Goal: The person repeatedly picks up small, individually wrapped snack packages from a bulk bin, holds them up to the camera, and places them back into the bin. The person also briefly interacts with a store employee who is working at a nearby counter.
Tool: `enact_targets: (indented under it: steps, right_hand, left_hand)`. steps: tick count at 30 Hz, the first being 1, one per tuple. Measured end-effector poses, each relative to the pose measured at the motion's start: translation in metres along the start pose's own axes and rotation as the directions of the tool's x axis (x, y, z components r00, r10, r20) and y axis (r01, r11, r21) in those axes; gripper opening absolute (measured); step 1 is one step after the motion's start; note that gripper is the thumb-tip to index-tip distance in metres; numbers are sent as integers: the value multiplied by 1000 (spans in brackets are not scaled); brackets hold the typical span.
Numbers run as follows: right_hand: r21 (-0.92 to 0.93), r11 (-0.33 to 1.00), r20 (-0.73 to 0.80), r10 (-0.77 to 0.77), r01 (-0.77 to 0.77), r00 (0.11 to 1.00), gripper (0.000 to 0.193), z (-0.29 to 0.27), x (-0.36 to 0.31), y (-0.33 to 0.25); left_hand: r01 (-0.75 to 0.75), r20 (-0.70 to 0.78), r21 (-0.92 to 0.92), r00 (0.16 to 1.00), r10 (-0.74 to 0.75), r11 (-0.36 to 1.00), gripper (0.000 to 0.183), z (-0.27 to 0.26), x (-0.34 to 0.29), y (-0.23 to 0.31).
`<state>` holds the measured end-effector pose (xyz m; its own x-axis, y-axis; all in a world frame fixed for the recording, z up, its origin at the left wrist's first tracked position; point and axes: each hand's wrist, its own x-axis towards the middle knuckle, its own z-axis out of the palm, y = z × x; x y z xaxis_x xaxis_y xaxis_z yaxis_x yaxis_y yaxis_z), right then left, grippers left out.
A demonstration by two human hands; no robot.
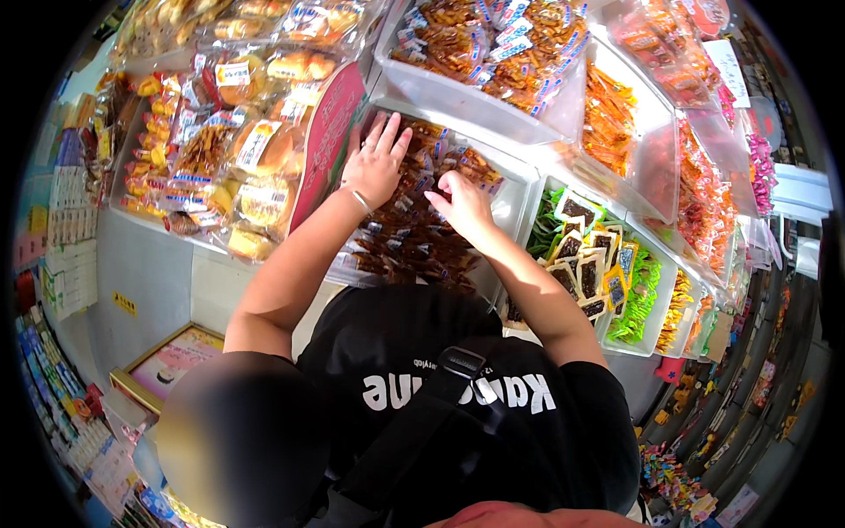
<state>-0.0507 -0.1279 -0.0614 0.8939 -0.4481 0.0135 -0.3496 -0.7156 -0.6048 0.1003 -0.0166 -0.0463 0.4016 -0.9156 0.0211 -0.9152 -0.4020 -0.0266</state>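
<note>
In front of me stands a pale plastic bin (pixel 521 195) of small clear-wrapped brown snack packets (pixel 414 238). My left hand (pixel 374 165) lies over its far left part, fingers stretched out and a little spread, palm down on the packets. A thin bracelet circles that wrist. Over the right side of the same bin is my right hand (pixel 464 204), its thumb and curled forefinger apart with nothing visible between them. Its other fingers are partly hidden. Beside it lie brown packets with white and blue labels.
Left of a curved pink panel (pixel 327 141) are bagged breads (pixel 262 145). Raised bins of brown strips (pixel 493 44) and orange snacks (pixel 607 114) stand beyond. Right, a bin holds green packets (pixel 635 295) and dark-windowed packets (pixel 581 273). Shelves (pixel 748 370) line the far right.
</note>
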Motion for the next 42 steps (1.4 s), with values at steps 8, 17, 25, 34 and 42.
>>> enact_targets:
  steps: [8, 17, 25, 34, 42]
  right_hand:
    - [-122, 890, 590, -291, 440, 753, 22, 26, -41, -48]
    - [-208, 881, 581, -238, 425, 778, 14, 42, -40, -40]
    - [-298, 858, 452, -259, 418, 853, 14, 39, -52, -47]
    - [-376, 853, 670, -20, 362, 742, 18, 47, -44, -54]
    - [-368, 856, 581, -95, 365, 808, 12, 61, -40, -49]
  left_hand:
    - [-111, -97, -416, 992, 77, 902, 45, -37, -58, -11]
    - [117, 148, -626, 989, -31, 771, 28, -65, -115, -25]
    - [-130, 201, -230, 963, 177, 965, 39, -13, -161, -10]
    - [-180, 108, -283, 970, 218, 942, 51, 2, -159, -10]
    - [-194, 81, -264, 972, 222, 945, 52, 0, -158, -11]
